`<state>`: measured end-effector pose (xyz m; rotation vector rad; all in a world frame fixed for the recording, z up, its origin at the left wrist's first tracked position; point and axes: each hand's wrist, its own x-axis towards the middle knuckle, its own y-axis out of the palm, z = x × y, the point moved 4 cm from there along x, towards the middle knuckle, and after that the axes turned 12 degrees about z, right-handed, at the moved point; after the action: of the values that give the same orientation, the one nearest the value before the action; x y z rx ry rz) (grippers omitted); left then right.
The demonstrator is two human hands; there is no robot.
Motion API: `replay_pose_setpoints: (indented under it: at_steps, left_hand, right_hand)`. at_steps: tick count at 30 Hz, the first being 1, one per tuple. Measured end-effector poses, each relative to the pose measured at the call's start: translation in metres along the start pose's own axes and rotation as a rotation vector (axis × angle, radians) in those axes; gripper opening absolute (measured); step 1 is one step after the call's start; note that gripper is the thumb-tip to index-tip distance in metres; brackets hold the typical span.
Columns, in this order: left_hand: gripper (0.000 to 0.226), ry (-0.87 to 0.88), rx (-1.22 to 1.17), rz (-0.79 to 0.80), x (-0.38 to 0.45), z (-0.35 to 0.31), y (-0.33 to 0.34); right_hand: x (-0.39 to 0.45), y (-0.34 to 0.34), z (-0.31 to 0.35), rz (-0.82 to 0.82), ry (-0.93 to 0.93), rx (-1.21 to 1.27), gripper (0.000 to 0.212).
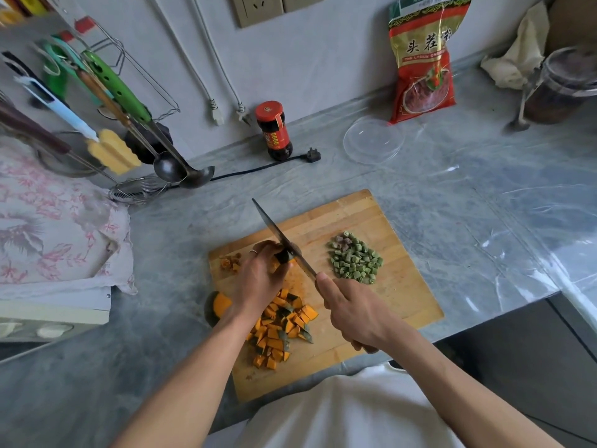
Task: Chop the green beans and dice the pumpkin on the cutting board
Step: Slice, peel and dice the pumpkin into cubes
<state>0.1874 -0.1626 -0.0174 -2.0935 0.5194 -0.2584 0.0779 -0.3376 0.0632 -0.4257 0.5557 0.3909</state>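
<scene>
A wooden cutting board (397, 286) lies on the grey counter. My left hand (258, 279) grips a dark-skinned pumpkin piece (284, 256) near the board's left side. My right hand (352, 312) holds the handle of a cleaver (281, 237), whose blade sits on that piece right beside my left fingers. A heap of diced pumpkin (281, 328) lies on the near part of the board. Chopped green beans (355, 260) are piled on the right part. An uncut pumpkin wedge (216, 307) sits at the board's left edge, and pumpkin scraps (229, 263) lie at its far left corner.
A red-capped sauce jar (274, 130) and a black plug with its cord (311, 155) stand behind the board. A clear lid (373, 140) and a red bag (423, 59) are further right. Ladles and utensils (168, 166) hang at the left above a floral cloth (55, 227).
</scene>
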Motion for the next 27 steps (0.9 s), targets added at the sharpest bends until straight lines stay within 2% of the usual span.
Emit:
replay_pose_setpoints:
  at_steps: [10, 14, 17, 21, 27]
  left_hand:
    - [0.019, 0.023, -0.003, 0.002, 0.001, -0.006, 0.004]
    - [0.018, 0.023, -0.008, -0.009, 0.001, -0.009, 0.002]
    - [0.02, 0.025, -0.012, 0.012, 0.003, -0.005, 0.003]
    - [0.022, 0.019, -0.008, 0.014, 0.003, -0.004, 0.003]
    - [0.028, 0.013, -0.059, 0.011, 0.005, -0.003, 0.005]
  right_hand:
    - [0.008, 0.0, 0.005, -0.005, -0.019, -0.07, 0.074]
    - [0.012, -0.005, 0.003, 0.041, 0.005, -0.018, 0.07]
    - [0.016, -0.004, 0.002, 0.031, -0.01, -0.054, 0.072]
    - [0.02, -0.003, 0.001, 0.046, -0.025, -0.047, 0.062]
    - [0.034, -0.007, 0.001, 0.086, 0.031, -0.037, 0.062]
